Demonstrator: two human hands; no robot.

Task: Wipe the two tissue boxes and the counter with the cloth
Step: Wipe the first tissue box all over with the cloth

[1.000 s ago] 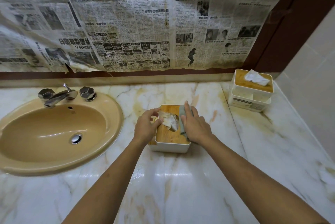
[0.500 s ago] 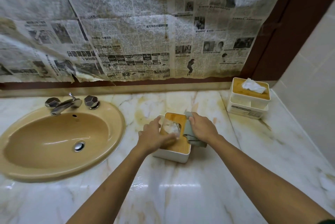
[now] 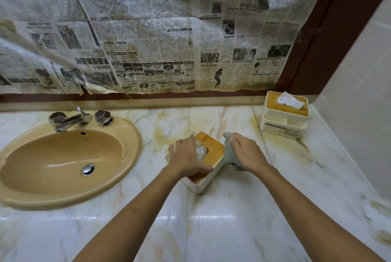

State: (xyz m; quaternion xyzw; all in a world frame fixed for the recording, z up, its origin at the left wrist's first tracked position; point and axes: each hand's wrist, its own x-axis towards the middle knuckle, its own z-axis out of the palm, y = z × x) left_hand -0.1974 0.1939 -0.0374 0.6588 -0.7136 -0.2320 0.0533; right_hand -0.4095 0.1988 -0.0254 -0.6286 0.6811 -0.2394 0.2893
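Holding one cloth (image 3: 229, 153), one tissue box (image 3: 214, 149); second box (image 3: 283, 123) apart.

- Sink (image 3: 135, 141): set in the counter (image 3: 232, 219), left side; tap (image 3: 72, 120) at its back rim.
- Near tissue box (image 3: 213, 149): on the counter, right of the sink; left hand (image 3: 186, 160) on top.
- Cloth (image 3: 228, 151): in the right hand (image 3: 247, 153), against that box's right side.
- Far tissue box (image 3: 283, 122): back right corner of the counter.
- Newspaper (image 3: 158, 28): on the wall behind the counter.

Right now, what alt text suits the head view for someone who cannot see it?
A person's left hand grips a wood-lidded tissue box on a marble counter while the right hand holds a cloth against its side. A sink lies left; a second tissue box stands back right.
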